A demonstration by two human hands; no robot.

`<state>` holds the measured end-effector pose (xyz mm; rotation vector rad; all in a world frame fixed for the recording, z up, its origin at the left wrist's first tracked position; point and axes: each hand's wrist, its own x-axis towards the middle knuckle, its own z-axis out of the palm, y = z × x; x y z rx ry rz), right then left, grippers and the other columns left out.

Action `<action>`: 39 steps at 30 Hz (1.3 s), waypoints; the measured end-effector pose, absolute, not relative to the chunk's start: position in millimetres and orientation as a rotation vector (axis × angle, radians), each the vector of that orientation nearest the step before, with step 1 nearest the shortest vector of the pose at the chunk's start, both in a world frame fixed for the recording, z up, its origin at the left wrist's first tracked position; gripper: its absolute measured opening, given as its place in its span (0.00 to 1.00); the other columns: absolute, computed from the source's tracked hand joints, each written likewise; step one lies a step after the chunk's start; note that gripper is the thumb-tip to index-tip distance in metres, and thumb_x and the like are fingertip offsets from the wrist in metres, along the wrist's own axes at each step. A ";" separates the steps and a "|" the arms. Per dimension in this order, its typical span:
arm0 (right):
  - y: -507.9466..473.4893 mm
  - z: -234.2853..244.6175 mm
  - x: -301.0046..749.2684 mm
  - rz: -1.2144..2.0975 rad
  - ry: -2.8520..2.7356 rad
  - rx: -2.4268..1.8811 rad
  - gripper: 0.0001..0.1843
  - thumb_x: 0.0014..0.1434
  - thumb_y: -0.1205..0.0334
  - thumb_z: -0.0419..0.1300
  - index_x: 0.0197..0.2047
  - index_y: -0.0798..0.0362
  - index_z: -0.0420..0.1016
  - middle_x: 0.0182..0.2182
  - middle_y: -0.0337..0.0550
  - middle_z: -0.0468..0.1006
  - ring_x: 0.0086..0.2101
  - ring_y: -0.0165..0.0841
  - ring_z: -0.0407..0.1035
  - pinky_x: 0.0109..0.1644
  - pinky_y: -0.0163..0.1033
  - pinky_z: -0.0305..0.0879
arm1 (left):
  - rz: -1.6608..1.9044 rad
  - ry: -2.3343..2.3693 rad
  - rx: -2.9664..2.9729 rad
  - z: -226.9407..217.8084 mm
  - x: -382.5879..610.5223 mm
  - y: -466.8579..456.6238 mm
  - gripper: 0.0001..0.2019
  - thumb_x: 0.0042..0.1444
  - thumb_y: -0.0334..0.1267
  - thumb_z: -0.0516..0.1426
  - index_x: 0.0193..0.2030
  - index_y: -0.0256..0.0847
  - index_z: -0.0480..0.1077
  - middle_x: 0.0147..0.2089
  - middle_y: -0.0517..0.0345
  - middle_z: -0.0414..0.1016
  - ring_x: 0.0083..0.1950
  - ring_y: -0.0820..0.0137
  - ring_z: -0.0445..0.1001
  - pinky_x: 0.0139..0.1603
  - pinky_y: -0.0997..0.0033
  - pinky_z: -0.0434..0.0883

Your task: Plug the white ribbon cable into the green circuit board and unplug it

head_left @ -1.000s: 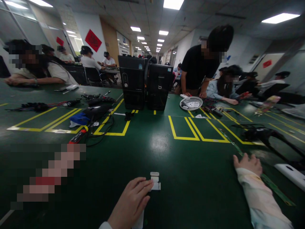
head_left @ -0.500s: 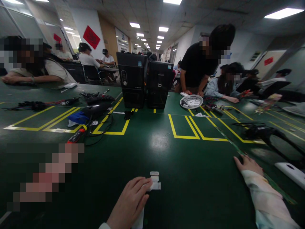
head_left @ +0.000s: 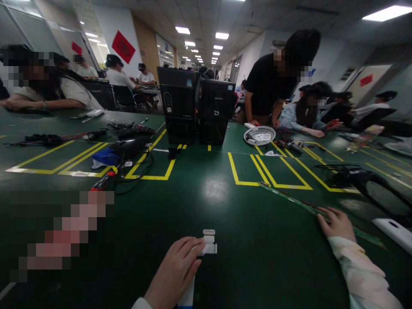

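Nearest in, the left hand [head_left: 177, 268] lies over the white ribbon cable [head_left: 210, 248], fingers close together; whether they pinch or merely press, I can't tell. The cable's connector end pokes out just beyond the fingertips, and that side hasn't budged.

Out to the right, here's the change: the long green strip [head_left: 286, 197] has swung round! It slants flatter across the table [head_left: 244, 266] now, so the right hand [head_left: 337, 224] looks to be doing the shifting while the left stays put. The strip runs beneath those bent right fingers, 1 end behind the wrist, the other reaching the yellow tape [head_left: 247, 183]; a firm grip can't be confirmed. Farther back, 2 black towers [head_left: 178, 105] stand upright.
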<state>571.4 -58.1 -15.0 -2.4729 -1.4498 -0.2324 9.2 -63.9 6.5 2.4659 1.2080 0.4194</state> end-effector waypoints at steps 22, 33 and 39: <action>-32.6 -44.7 504.1 -0.271 -1.743 -2.354 0.32 0.58 0.47 0.45 0.59 0.59 0.62 0.57 0.62 0.63 0.57 0.50 0.59 0.57 0.55 0.57 | 0.468 1.197 2.518 8.6 11.3 -64.2 0.19 0.64 0.37 0.48 0.61 0.51 0.60 0.59 0.60 0.68 0.59 0.65 0.65 0.56 0.55 0.69; -18.8 -37.7 333.1 -0.122 -2.289 -1.781 0.32 0.63 0.45 0.44 0.64 0.56 0.56 0.65 0.57 0.51 0.64 0.46 0.43 0.63 0.59 0.47 | 0.513 1.185 2.558 5.9 11.7 -64.5 0.18 0.64 0.37 0.49 0.61 0.49 0.61 0.59 0.58 0.68 0.59 0.64 0.65 0.56 0.55 0.69; -24.3 -23.6 287.4 -0.044 -2.425 -1.650 0.31 0.63 0.49 0.47 0.65 0.56 0.56 0.65 0.56 0.51 0.64 0.43 0.43 0.64 0.57 0.46 | 0.521 1.174 2.581 5.6 12.7 -64.1 0.19 0.64 0.37 0.49 0.62 0.49 0.60 0.58 0.59 0.68 0.59 0.65 0.65 0.56 0.56 0.68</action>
